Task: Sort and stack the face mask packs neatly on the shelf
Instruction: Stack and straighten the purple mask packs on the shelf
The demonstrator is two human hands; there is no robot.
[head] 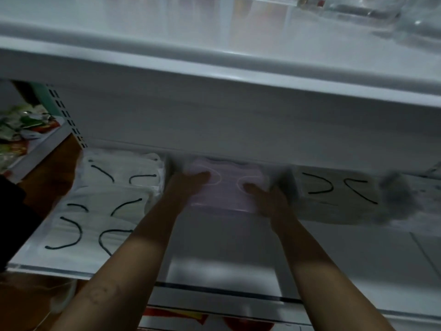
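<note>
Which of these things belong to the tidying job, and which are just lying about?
Job: pink pack, held by left hand and right hand; white packs; beige pack; shelf.
Lying about: colourful packets at far left; clear containers above.

Arms outstretched, left hand (189,185) and right hand (270,200) grip a pack (226,189).

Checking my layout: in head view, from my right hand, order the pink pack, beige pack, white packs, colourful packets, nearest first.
1. pink pack, held by right hand, centre.
2. beige pack, just right.
3. white packs, left.
4. colourful packets, far left.
</note>
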